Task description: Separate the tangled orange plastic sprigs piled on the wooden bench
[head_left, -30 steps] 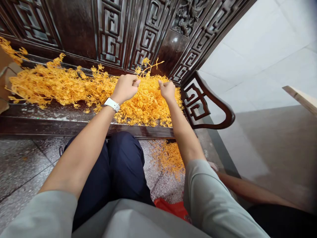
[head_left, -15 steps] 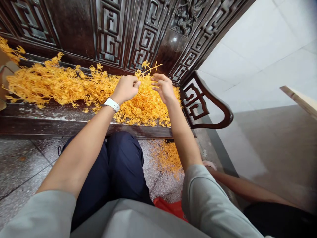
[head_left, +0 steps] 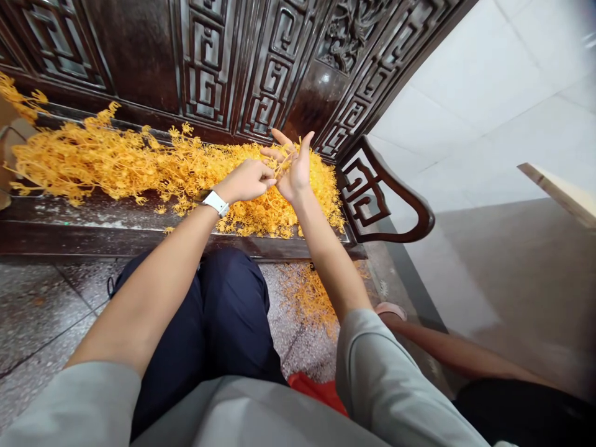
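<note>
"Yellow sprig (head_left: 282, 165): position and grip?"

"Above the pile (head_left: 116, 158), near the right end of the bench (head_left: 107, 220). Left hand (head_left: 244, 180): thumb and fingertips pinch the stem. Right hand (head_left: 298, 176): fingers spread, palm turned up beside it."

"Reason?"

"Probably, the pinch steadies the stem; the open palm leaves its branches uncrushed."

No legible text, labels, brands, numbers or signs anywhere in view.
</note>
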### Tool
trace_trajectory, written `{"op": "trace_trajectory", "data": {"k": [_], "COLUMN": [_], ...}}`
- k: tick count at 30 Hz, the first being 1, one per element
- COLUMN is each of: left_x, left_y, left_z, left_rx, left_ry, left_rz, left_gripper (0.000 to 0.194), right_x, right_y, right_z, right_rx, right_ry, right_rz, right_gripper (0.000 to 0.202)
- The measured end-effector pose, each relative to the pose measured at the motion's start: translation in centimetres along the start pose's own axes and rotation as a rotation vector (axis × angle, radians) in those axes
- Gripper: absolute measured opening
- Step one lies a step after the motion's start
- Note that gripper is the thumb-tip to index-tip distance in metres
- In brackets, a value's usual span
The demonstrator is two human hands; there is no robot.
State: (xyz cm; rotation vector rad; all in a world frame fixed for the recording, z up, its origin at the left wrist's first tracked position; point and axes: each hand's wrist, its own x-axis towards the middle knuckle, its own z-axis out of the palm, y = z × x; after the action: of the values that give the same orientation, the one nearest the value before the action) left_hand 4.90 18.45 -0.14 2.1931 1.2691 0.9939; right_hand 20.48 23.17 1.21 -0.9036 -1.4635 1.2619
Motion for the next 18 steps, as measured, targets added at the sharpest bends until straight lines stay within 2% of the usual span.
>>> {"op": "trace_trajectory", "data": {"k": [5, 10, 14, 18], "left_x": [0.4, 0.7, 0.5, 0.1], "left_y": [-0.3, -0.6, -0.8, -0.9], "left_z": [0.3, 0.1, -0.7, -1.5], "left_rx": [-0.257, -0.506, -0.54, -0.479], "left_ry": [-0.072, -0.128, -0.287, -0.432], "left_rz": [0.024, -0.03, -0.028, -0.011], "left_gripper": [0.044, 0.039, 0.037, 0.041], "right_x": [0.3, 0.4, -0.6, -2.0], "right_y": [1.1, 2.0, 1.8, 1.3], "right_z": [-0.3, -1.4, -1.7, -2.4], "right_rx": [-0.076, -0.169, -0.137, -0.095], "right_ry": [0.041, 0.073, 0.036, -0.06], "right_rz": [-0.032, 0.031, 0.041, 0.053], "right_gripper": [0.088, 0.085, 0.075, 0.069]}}
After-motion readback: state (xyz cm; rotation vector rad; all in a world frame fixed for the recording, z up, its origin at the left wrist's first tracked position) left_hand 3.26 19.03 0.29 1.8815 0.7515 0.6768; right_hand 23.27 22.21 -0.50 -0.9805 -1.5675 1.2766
